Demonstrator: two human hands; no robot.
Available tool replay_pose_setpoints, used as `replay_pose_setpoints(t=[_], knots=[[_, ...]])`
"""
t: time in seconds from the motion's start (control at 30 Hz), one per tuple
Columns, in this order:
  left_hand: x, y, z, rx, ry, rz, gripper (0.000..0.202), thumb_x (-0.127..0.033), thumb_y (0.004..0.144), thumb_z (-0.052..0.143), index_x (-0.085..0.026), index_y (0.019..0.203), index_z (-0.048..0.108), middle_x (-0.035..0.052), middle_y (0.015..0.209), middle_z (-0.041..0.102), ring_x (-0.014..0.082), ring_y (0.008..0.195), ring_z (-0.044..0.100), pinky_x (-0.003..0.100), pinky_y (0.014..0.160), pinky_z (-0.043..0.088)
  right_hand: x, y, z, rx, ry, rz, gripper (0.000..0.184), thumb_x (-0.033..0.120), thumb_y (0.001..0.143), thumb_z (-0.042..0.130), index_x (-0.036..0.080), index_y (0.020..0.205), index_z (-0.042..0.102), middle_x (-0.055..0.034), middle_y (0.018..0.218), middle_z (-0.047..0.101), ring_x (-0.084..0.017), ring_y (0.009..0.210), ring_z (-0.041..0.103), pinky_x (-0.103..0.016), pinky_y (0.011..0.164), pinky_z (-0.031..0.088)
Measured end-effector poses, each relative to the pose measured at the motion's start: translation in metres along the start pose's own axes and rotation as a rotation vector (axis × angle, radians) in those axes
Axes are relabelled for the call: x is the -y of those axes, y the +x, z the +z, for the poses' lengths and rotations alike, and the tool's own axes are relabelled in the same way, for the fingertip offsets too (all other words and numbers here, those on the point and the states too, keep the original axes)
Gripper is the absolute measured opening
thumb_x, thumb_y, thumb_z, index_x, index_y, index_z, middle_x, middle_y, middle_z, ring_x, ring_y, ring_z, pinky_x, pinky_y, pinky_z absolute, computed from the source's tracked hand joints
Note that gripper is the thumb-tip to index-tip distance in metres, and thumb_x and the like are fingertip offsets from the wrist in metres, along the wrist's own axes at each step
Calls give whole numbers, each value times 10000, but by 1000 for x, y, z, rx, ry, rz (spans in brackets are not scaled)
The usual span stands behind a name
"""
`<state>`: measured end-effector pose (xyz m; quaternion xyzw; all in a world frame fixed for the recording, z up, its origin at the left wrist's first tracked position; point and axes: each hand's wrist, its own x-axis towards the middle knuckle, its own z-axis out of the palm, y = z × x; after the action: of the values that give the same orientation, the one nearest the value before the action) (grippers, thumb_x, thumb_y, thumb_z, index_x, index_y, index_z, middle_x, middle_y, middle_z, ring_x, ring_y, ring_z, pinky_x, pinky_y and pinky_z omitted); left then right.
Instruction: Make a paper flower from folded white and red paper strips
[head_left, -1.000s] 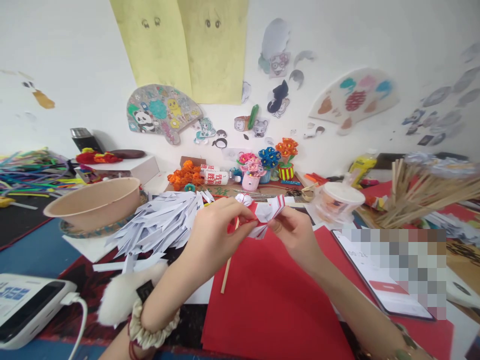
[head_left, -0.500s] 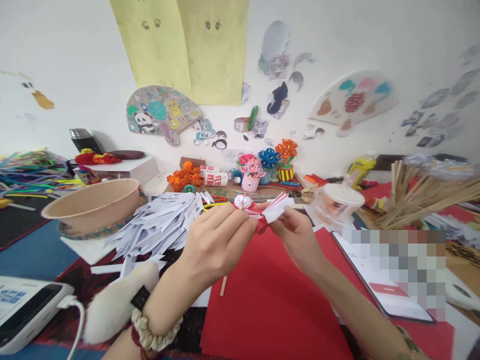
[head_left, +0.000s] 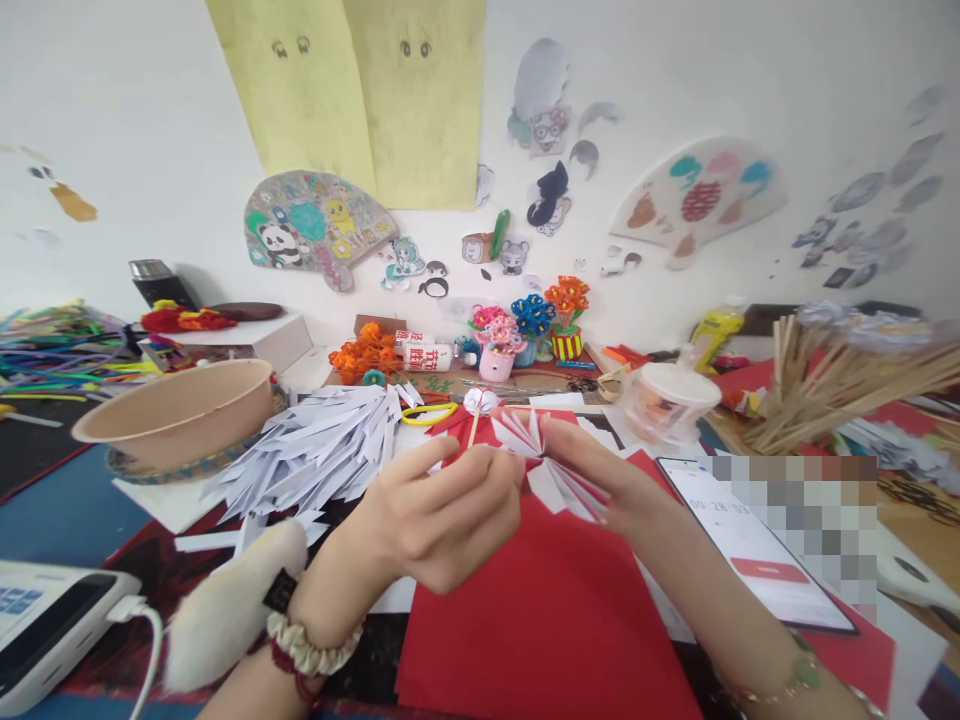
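Note:
My left hand (head_left: 450, 515) is closed, its curled fingers round a thin wooden stick (head_left: 474, 428) topped by a small crumpled white paper ball (head_left: 480, 401). The stick's lower part is hidden behind the hand. Pleated white paper (head_left: 564, 490) with red streaks fans out in two bunches from a pinched middle. My right hand (head_left: 611, 470) grips this pleated paper between thumb and fingers. The left fingertips come up close to the paper's middle; whether they touch it I cannot tell. Both hands are above red paper sheets (head_left: 540, 620).
Left of the hands lie a heap of folded white paper strips (head_left: 307, 450), yellow-handled scissors (head_left: 429, 412) and a beige bowl (head_left: 180, 415). A phone (head_left: 757, 545) lies on the right, near a bundle of wooden sticks (head_left: 832, 385). Small flower pots (head_left: 496, 360) stand by the wall.
The pleated paper has turned and spread into two fanned bunches. My right fingers now reach over its top, and my left hand has shifted slightly lower, showing more of the stick.

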<state>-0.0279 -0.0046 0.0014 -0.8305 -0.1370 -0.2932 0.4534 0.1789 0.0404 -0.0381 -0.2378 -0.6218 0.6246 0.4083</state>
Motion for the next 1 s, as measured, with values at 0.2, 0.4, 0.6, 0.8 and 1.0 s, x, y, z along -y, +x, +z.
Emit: replay_pose_setpoints(t=[0.2, 0.4, 0.6, 0.8, 1.0], knots=[[3, -3, 16, -18, -158, -386, 154, -75, 884, 578, -193, 946, 654, 49, 852, 729, 174, 752, 617, 313, 659, 447, 4, 3, 1, -140, 148, 14, 519, 322, 732, 838, 250, 1206, 638, -48, 1089, 738, -189, 1002, 685, -298, 885, 526], [3, 7, 15, 168, -831, -1236, 170, -326, 903, 587, -168, 869, 641, 40, 817, 682, 156, 712, 590, 282, 656, 460, 4, 4, 3, -315, 117, -115, 512, 309, 699, 861, 252, 1153, 631, -16, 966, 751, -174, 885, 709, -297, 839, 553], [2, 13, 14, 163, -1206, -1316, 296, -435, 872, 601, -158, 793, 671, 25, 761, 640, 150, 717, 549, 261, 653, 420, 6, 3, 6, -342, -43, -203, 488, 343, 734, 832, 251, 1168, 627, -28, 975, 745, -200, 891, 708, -332, 821, 579], [-2, 11, 19, 138, -1147, -1398, 274, -419, 799, 703, -149, 807, 653, 23, 763, 640, 144, 677, 536, 266, 634, 415, 5, 3, 8, -281, -121, -239, 465, 380, 749, 813, 264, 1156, 620, -34, 1025, 738, -208, 907, 716, -344, 831, 593], [-6, 12, 19, 176, -1193, -1373, 243, -366, 829, 674, -144, 731, 679, 25, 712, 632, 142, 662, 516, 264, 619, 392, 5, 3, 12, -288, -146, -233, 454, 355, 751, 812, 248, 1148, 619, -44, 1064, 727, -209, 936, 713, -341, 860, 590]])
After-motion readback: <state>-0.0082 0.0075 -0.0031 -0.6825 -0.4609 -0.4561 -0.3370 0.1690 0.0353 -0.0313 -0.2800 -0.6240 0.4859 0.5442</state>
